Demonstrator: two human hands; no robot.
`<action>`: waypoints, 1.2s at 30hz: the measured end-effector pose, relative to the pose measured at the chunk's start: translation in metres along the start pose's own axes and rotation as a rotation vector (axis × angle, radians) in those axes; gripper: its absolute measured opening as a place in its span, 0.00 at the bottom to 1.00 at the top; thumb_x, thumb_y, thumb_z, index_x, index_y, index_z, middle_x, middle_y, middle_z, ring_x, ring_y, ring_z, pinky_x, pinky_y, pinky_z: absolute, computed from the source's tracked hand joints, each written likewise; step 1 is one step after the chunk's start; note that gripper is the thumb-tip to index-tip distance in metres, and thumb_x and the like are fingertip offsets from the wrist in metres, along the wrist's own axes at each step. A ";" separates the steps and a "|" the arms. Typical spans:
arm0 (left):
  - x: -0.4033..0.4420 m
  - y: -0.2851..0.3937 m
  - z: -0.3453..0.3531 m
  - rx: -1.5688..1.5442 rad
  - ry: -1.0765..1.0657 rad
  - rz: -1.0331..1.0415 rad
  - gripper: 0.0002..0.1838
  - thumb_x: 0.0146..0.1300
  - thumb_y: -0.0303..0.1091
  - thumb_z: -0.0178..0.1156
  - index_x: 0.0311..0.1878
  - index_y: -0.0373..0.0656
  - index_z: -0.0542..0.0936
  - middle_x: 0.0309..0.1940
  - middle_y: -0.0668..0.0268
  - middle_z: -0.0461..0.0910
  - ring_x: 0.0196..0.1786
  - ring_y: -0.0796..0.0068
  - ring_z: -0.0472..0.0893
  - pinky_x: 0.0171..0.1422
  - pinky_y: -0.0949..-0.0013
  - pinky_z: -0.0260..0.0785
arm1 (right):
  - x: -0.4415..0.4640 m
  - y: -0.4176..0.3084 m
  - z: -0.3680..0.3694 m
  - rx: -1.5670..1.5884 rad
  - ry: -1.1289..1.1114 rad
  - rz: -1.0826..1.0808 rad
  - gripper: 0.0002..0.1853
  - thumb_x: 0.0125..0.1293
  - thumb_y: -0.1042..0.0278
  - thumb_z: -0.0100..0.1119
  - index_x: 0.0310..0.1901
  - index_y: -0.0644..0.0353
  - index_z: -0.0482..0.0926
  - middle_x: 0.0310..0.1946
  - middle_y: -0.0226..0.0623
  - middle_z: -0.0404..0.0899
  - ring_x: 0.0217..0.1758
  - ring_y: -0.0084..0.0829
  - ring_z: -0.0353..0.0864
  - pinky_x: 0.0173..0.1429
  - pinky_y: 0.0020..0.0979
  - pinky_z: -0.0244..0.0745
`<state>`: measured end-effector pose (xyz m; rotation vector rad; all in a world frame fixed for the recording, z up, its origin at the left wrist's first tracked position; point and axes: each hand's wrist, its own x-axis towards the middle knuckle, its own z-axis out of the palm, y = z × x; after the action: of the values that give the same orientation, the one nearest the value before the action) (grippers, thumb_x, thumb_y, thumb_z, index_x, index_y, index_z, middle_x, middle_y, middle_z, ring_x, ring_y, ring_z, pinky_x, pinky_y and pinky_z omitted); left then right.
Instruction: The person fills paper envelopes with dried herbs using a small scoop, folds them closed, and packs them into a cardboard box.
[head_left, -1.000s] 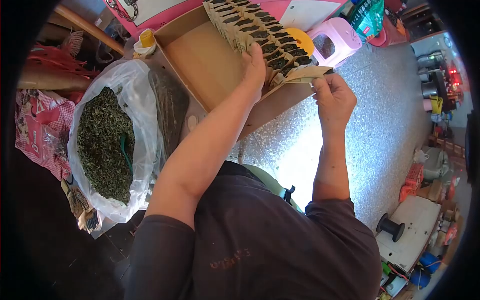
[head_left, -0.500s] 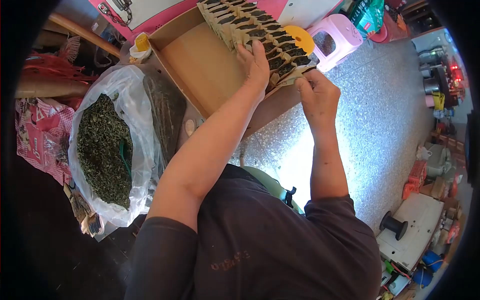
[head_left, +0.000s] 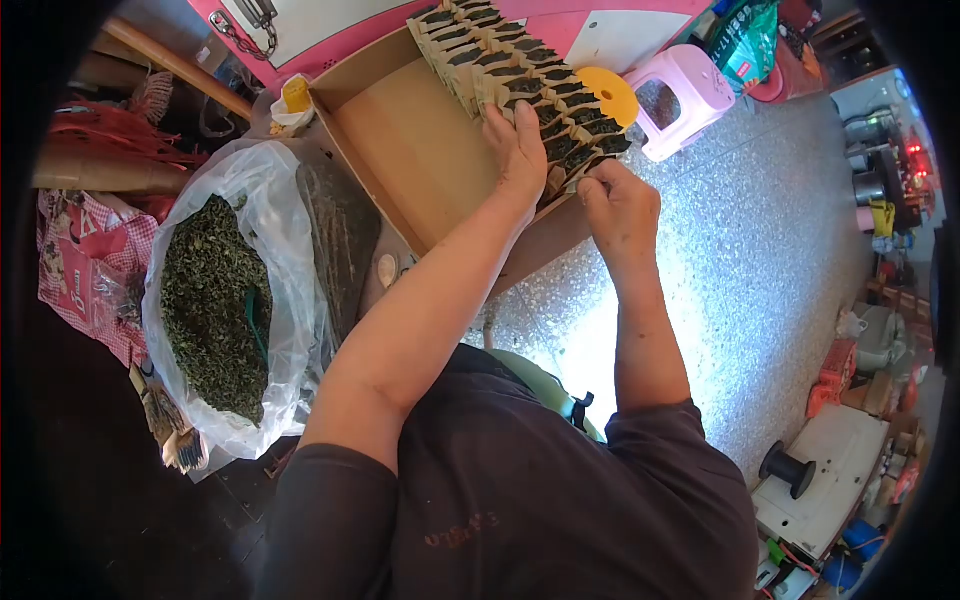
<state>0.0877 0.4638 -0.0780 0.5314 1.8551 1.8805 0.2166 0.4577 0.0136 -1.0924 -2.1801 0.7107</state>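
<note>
**Paper packets point(head_left: 527, 88) could tip**

Nearest, our right hand point(head_left: 622, 205) curls narrowly at the row's end; its fingertips are hidden, so we cannot tell what it grips. Our left hand point(head_left: 517, 150), half spread, braces the packets along the cardboard box's point(head_left: 420, 140) right side. Uneven pressure could spill their dark filling point(head_left: 602, 127).

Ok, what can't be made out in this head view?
All in the head view:
Right hand: its grip, hidden behind the hand itself.
Packet row: far end, cut by the top edge.
Cardboard box: part of near wall, behind left forearm.
Shirt lettering: too blurred to read.
</note>
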 end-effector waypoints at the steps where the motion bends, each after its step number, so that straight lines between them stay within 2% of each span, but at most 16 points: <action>1: -0.003 0.001 -0.001 -0.012 -0.009 0.007 0.48 0.68 0.66 0.35 0.72 0.31 0.42 0.71 0.39 0.42 0.74 0.44 0.45 0.76 0.56 0.41 | 0.000 0.002 0.001 -0.006 0.003 -0.005 0.06 0.55 0.71 0.57 0.27 0.66 0.77 0.17 0.38 0.73 0.21 0.25 0.72 0.30 0.28 0.69; 6: -0.004 0.002 -0.004 -0.004 0.009 0.072 0.47 0.68 0.65 0.35 0.72 0.31 0.43 0.71 0.40 0.43 0.74 0.44 0.47 0.75 0.56 0.41 | 0.003 0.006 0.008 -0.046 0.019 -0.050 0.06 0.55 0.72 0.57 0.27 0.65 0.78 0.17 0.39 0.74 0.21 0.27 0.73 0.30 0.29 0.70; 8: -0.012 0.019 -0.010 -0.057 -0.027 0.018 0.46 0.69 0.65 0.35 0.72 0.31 0.44 0.71 0.41 0.44 0.73 0.44 0.48 0.75 0.56 0.42 | 0.003 0.008 0.010 -0.046 0.012 -0.051 0.05 0.55 0.72 0.57 0.28 0.65 0.78 0.18 0.42 0.75 0.21 0.30 0.75 0.31 0.30 0.70; 15: 0.000 -0.006 -0.002 -0.043 0.008 0.047 0.45 0.69 0.64 0.36 0.72 0.30 0.45 0.70 0.41 0.47 0.73 0.45 0.49 0.75 0.56 0.43 | 0.004 0.006 0.012 -0.060 0.018 -0.070 0.06 0.55 0.71 0.57 0.29 0.65 0.78 0.19 0.44 0.76 0.22 0.34 0.77 0.32 0.32 0.71; 18: -0.002 -0.001 -0.005 -0.052 -0.009 0.021 0.45 0.69 0.64 0.36 0.72 0.31 0.46 0.70 0.40 0.47 0.73 0.45 0.49 0.75 0.56 0.42 | 0.007 0.004 0.014 -0.062 0.004 -0.047 0.06 0.54 0.70 0.58 0.29 0.64 0.78 0.21 0.46 0.77 0.24 0.39 0.78 0.33 0.34 0.72; 20: 0.004 -0.011 -0.002 0.016 0.012 0.062 0.45 0.69 0.64 0.36 0.72 0.31 0.47 0.71 0.41 0.47 0.74 0.46 0.48 0.76 0.56 0.40 | 0.007 0.005 0.018 -0.128 0.007 -0.127 0.06 0.54 0.69 0.58 0.29 0.64 0.78 0.23 0.49 0.78 0.27 0.46 0.80 0.35 0.37 0.73; 23: 0.006 -0.011 -0.003 0.006 0.004 0.051 0.44 0.69 0.63 0.36 0.72 0.31 0.46 0.71 0.42 0.47 0.74 0.46 0.48 0.76 0.56 0.40 | 0.004 0.008 0.020 -0.163 -0.048 -0.122 0.07 0.54 0.69 0.59 0.30 0.64 0.78 0.24 0.51 0.78 0.30 0.49 0.80 0.36 0.38 0.74; 27: -0.001 -0.003 -0.009 0.006 -0.019 0.019 0.44 0.70 0.63 0.36 0.72 0.31 0.47 0.71 0.42 0.47 0.74 0.46 0.48 0.76 0.56 0.40 | 0.001 0.005 0.015 -0.127 -0.072 -0.114 0.07 0.54 0.69 0.58 0.30 0.64 0.78 0.23 0.50 0.78 0.29 0.48 0.80 0.35 0.37 0.74; 30: 0.001 -0.005 -0.010 -0.115 -0.043 0.028 0.43 0.70 0.62 0.36 0.72 0.31 0.47 0.71 0.41 0.48 0.74 0.46 0.49 0.75 0.56 0.41 | -0.001 0.005 0.012 -0.149 -0.033 -0.152 0.06 0.55 0.70 0.58 0.30 0.63 0.77 0.22 0.48 0.78 0.27 0.43 0.80 0.34 0.36 0.74; 32: 0.001 -0.004 -0.011 -0.195 -0.062 0.031 0.42 0.71 0.61 0.36 0.72 0.31 0.47 0.70 0.41 0.49 0.73 0.46 0.50 0.75 0.57 0.42 | -0.004 0.006 0.008 -0.025 0.041 -0.126 0.05 0.55 0.71 0.57 0.30 0.63 0.77 0.20 0.45 0.76 0.24 0.37 0.78 0.33 0.32 0.72; 36: -0.003 0.006 -0.013 -0.054 -0.055 0.085 0.42 0.71 0.60 0.35 0.72 0.31 0.47 0.70 0.40 0.49 0.73 0.46 0.50 0.75 0.57 0.42 | 0.002 0.018 0.010 -0.076 0.028 -0.190 0.04 0.56 0.71 0.57 0.30 0.63 0.77 0.19 0.44 0.75 0.22 0.34 0.76 0.32 0.30 0.72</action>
<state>0.0832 0.4514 -0.0727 0.6458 1.7675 1.9446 0.2176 0.4669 -0.0055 -0.9115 -2.2655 0.5287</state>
